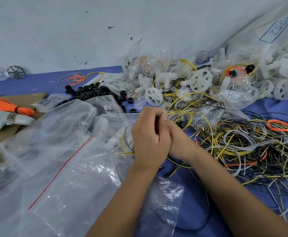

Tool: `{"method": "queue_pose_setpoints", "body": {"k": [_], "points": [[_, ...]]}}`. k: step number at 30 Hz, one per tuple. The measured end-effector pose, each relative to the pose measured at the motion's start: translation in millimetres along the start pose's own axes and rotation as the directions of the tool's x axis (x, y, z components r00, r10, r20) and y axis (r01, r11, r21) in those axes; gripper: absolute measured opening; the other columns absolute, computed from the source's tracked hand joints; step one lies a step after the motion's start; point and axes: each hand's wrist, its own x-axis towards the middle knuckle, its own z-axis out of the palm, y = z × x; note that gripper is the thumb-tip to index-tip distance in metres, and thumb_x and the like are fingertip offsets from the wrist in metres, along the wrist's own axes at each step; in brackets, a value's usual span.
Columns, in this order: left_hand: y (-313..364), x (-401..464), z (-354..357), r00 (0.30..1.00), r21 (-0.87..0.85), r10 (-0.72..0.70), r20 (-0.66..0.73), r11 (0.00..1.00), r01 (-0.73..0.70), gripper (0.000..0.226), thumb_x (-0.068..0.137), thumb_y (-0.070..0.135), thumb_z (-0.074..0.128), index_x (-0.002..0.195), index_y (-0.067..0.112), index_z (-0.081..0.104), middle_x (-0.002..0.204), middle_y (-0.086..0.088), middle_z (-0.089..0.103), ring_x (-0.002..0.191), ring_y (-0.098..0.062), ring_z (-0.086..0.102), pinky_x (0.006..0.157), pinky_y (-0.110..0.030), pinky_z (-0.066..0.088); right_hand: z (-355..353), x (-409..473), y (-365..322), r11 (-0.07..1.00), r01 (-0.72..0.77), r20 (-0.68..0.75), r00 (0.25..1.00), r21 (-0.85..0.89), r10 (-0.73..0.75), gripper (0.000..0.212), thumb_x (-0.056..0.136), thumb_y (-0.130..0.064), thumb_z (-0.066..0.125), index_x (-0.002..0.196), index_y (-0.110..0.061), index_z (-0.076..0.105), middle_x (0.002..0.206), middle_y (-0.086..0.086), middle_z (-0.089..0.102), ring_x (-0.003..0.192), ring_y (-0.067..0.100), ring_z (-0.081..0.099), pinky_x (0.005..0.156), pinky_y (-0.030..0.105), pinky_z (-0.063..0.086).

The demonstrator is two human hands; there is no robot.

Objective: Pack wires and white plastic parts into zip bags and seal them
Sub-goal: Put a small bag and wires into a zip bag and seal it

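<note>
1. The grip: both hands meet at the middle of the tabletop. The left hand (150, 134) lies over the right hand (172, 132), with the left's fingers curled and pinching the mouth of a small zip bag (122, 132). The right hand is mostly hidden under the left, so I cannot tell whether its fingers pinch the bag too.
2. The bag in hand sits just left of the hands and appears to hold yellow and black wire loops with a pale plastic part; its contents are blurred through the film.
3. Loose wires (252, 147) lie tangled toward the right edge. White plastic parts (200, 80) are heaped toward the far right, mixed with more clear bags.
4. Empty zip bags (57, 165) with a red seal line spread over the near left, and black rings (92, 91) sit beyond them.
5. The step in hand looks like sealing. To do it well, tuck every wire end below the zip track, press the air out, then run the pinch along the whole strip from one end to the other.
6. Risk: a stray strand across the track would probably leave the seal gaping, so check the closure afterwards.
</note>
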Motion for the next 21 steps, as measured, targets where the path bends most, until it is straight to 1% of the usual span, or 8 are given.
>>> {"method": "queue_pose_setpoints", "body": {"k": [2, 4, 6, 10, 14, 18, 19, 21], "points": [[-5, 0, 1, 0.998, 0.041, -0.053, 0.036, 0.998, 0.051, 0.01, 0.094, 0.008, 0.061, 0.084, 0.012, 0.059, 0.078, 0.013, 0.055, 0.073, -0.001, 0.051, 0.069, -0.013, 0.037, -8, 2, 7, 0.995, -0.02, -0.142, 0.99, -0.095, 0.006, 0.03, 0.087, 0.017, 0.052, 0.07, -0.005, 0.064, 0.062, 0.016, 0.061, 0.062, 0.01, 0.056, 0.055, 0.031, 0.045], [-10, 0, 2, 0.989, 0.063, -0.102, 0.103, 0.993, 0.096, 0.01, 0.095, 0.012, 0.06, 0.085, 0.011, 0.061, 0.078, 0.009, 0.06, 0.073, -0.01, 0.055, 0.068, -0.025, 0.042, -18, 3, 13, 0.97, -0.004, -0.247, 0.967, -0.243, -0.058, 0.029, 0.088, 0.008, 0.06, 0.072, -0.013, 0.072, 0.064, 0.007, 0.068, 0.059, 0.009, 0.059, 0.054, 0.028, 0.046], [-15, 0, 3, 0.976, 0.086, -0.146, 0.162, 0.987, 0.133, 0.012, 0.097, 0.013, 0.06, 0.085, 0.012, 0.06, 0.077, 0.007, 0.061, 0.074, -0.014, 0.056, 0.069, -0.03, 0.043, -25, 2, 15, 0.926, -0.005, -0.284, 0.952, -0.376, -0.111, 0.021, 0.091, -0.002, 0.064, 0.08, -0.015, 0.077, 0.068, 0.001, 0.071, 0.061, 0.016, 0.066, 0.057, 0.033, 0.051], [-24, -1, 4, 0.948, 0.218, -0.192, 0.256, 0.966, 0.137, 0.016, 0.098, 0.015, 0.062, 0.082, 0.014, 0.058, 0.073, 0.006, 0.059, 0.07, -0.016, 0.052, 0.064, -0.03, 0.034, -38, -4, 18, 0.697, -0.231, -0.447, 0.883, -0.679, -0.142, 0.007, 0.089, -0.024, 0.071, 0.091, -0.026, 0.077, 0.08, -0.008, 0.069, 0.073, 0.013, 0.064, 0.068, 0.033, 0.053], [-25, -1, 5, 0.935, 0.257, -0.251, 0.251, 0.948, 0.186, 0.018, 0.099, 0.016, 0.06, 0.081, 0.015, 0.057, 0.071, 0.01, 0.056, 0.068, -0.013, 0.052, 0.063, -0.03, 0.035, -45, -9, 19, 0.508, -0.46, -0.495, 0.866, -0.729, 0.073, 0.018, 0.089, -0.025, 0.072, 0.107, -0.026, 0.074, 0.106, 0.001, 0.061, 0.096, 0.027, 0.063, 0.076, 0.035, 0.052], [-25, 4, 2, 0.923, 0.099, -0.372, 0.103, 0.927, 0.362, 0.022, 0.098, 0.015, 0.059, 0.078, 0.022, 0.057, 0.066, 0.015, 0.056, 0.064, 0.0, 0.053, 0.06, -0.013, 0.036, -43, -8, 14, 0.537, -0.468, -0.495, 0.862, -0.702, 0.103, 0.018, 0.088, -0.02, 0.075, 0.107, -0.02, 0.075, 0.108, 0.005, 0.065, 0.099, 0.029, 0.063, 0.081, 0.036, 0.053], [-24, 5, 1, 0.909, 0.034, -0.409, 0.084, 0.913, 0.407, 0.022, 0.098, 0.018, 0.058, 0.077, 0.025, 0.056, 0.064, 0.012, 0.056, 0.061, -0.002, 0.052, 0.06, -0.015, 0.038, -43, -9, 14, 0.552, -0.469, -0.511, 0.855, -0.689, 0.089, 0.019, 0.088, -0.019, 0.075, 0.107, -0.019, 0.076, 0.108, 0.005, 0.067, 0.099, 0.028, 0.064, 0.083, 0.038, 0.054], [-22, 6, -1, 0.878, -0.09, -0.473, 0.071, 0.874, 0.478, 0.018, 0.096, 0.025, 0.055, 0.078, 0.024, 0.056, 0.063, 0.006, 0.057, 0.058, -0.01, 0.05, 0.058, -0.033, 0.045, -44, -10, 14, 0.572, -0.474, -0.545, 0.837, -0.669, 0.056, 0.02, 0.087, -0.021, 0.077, 0.107, -0.021, 0.076, 0.109, 0.002, 0.069, 0.101, 0.027, 0.065, 0.085, 0.04, 0.055]]}}
